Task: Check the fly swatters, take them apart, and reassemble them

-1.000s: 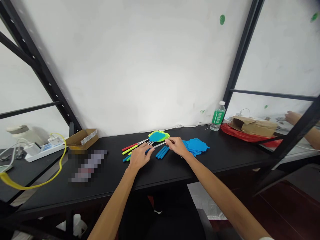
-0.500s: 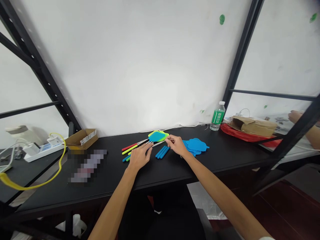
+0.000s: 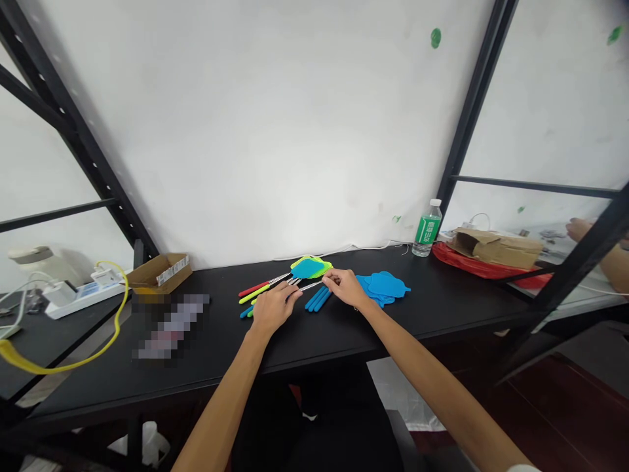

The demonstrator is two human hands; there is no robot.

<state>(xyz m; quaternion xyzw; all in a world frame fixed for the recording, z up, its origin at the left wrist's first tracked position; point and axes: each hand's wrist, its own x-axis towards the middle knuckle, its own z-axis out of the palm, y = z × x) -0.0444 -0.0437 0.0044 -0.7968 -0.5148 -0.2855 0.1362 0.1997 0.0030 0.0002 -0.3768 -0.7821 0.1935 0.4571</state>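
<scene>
Between my two hands runs a thin metal rod (image 3: 310, 286), which looks like the shaft of a fly swatter. My left hand (image 3: 271, 307) is closed around its left end, covering the handle. At the right end, my right hand (image 3: 343, 287) pinches the rod with thumb and fingertips. Behind them lies a pile of fly swatters with blue and yellow-green heads (image 3: 308, 267). Their red, yellow-green and blue handles (image 3: 254, 290) point left, partly under my left hand. Several blue handles (image 3: 318, 299) lie below the rod, their blue heads (image 3: 386, 286) stacked to the right.
A water bottle (image 3: 427, 228) stands at the back right, near a cardboard box (image 3: 496, 246) on red plastic. On the left are an open carton (image 3: 164, 272), a blurred patch (image 3: 171, 326), a power strip (image 3: 83, 300) and a yellow cable (image 3: 118, 321). Black shelf posts flank the table.
My right hand has shifted slightly left and down with the rod's end, so the rod lies flatter. My left hand stays nearly in place.
</scene>
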